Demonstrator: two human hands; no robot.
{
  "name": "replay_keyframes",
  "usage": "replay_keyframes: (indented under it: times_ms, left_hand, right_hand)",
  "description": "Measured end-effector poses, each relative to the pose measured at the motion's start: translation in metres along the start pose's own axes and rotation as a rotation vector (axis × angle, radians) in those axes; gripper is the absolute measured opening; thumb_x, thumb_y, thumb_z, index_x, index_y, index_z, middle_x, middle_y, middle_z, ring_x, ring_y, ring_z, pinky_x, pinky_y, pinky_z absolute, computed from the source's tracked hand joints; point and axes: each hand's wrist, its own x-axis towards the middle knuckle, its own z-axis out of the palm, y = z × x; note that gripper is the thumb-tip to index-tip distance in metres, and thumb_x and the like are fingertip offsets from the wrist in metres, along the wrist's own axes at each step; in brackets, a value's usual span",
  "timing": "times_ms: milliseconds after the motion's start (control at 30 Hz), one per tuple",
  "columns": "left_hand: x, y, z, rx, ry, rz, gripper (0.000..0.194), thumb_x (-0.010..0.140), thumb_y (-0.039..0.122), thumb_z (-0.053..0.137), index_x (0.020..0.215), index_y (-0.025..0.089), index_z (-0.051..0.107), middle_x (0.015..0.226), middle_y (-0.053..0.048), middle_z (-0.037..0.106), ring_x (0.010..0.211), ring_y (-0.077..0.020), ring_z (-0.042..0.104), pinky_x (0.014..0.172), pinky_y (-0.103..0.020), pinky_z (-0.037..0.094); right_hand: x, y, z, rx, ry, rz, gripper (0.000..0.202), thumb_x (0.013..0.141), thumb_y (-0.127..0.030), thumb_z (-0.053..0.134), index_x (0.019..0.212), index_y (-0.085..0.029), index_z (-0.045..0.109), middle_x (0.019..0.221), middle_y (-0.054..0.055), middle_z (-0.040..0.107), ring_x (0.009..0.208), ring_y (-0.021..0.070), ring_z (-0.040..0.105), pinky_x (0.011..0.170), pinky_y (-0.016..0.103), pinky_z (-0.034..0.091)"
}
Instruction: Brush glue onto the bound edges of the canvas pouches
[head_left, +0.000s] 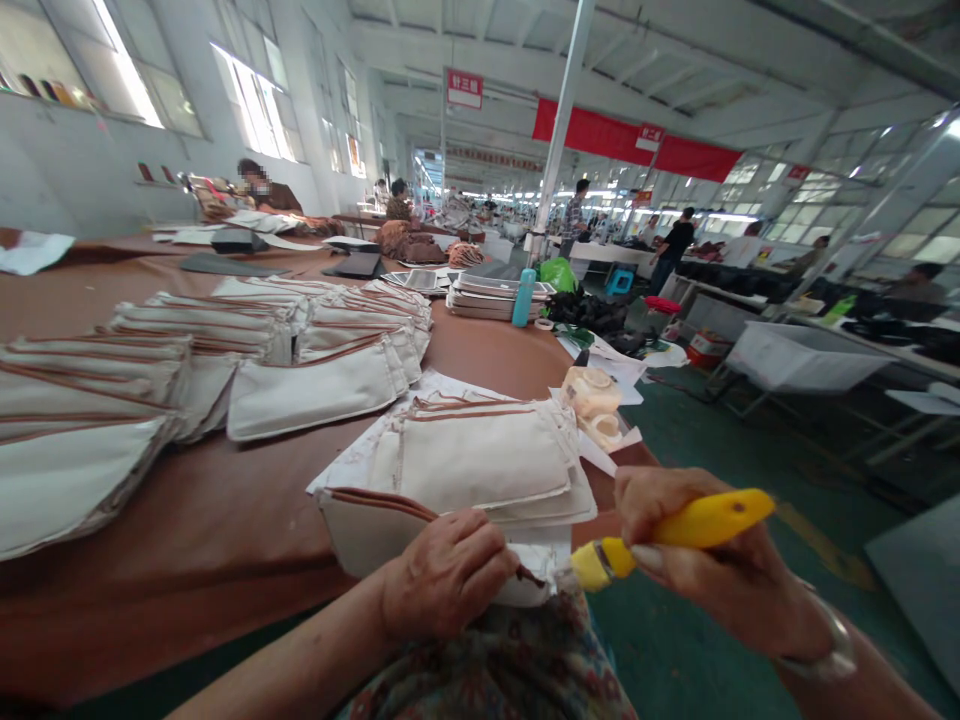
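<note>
My left hand (454, 570) is closed over the near edge of a cream pouch-like piece (360, 535) with brown trim, pressing it at the table's front edge. In my right hand (697, 550) is a paintbrush (709, 520) with a yellow handle, its fingers wrapped round the grip. The bristle end points left and touches or nearly touches the piece's right corner; blur hides which. Just behind lies a stack of similar cream pieces (480, 455) on white paper (352, 465). To the right of the stack sits a yellowish plastic container (592, 390) with an opening facing me.
Rows of cream pieces (315, 390) cover the left of the brown-covered table (262, 500). A blue bottle (523, 298) stands at the back beside stacked flat parts (480, 300). Right of the table, a white bin (810, 355) stands on the green floor. Several people work farther off.
</note>
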Motion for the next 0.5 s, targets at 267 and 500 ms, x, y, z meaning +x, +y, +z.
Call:
replay_keyframes:
  times_ms: [267,500]
  left_hand:
    - [-0.002,0.002,-0.001,0.001,-0.017,-0.020,0.032,0.104,0.018,0.029,0.097,0.014,0.060,0.078,-0.005,0.060,0.068,-0.0162,0.050,0.064,-0.029,0.043]
    - [-0.009,-0.001,0.004,-0.020,-0.003,-0.081,0.022,0.104,0.020,0.038,0.098,0.015,0.059,0.080,-0.004,0.060,0.069,-0.0153,0.050,0.062,-0.027,0.042]
  right_hand:
    - [-0.004,0.008,0.016,-0.003,-0.082,-0.005,0.016,0.089,-0.010,0.056,0.095,-0.025,0.058,0.079,0.001,0.054,0.070,0.0187,0.049,0.063,0.034,0.038]
    - [0.002,0.004,0.023,-0.008,0.043,-0.099,0.021,0.089,-0.007,0.054,0.099,-0.025,0.059,0.080,0.001,0.057,0.072,0.0191,0.053,0.069,0.035,0.044]
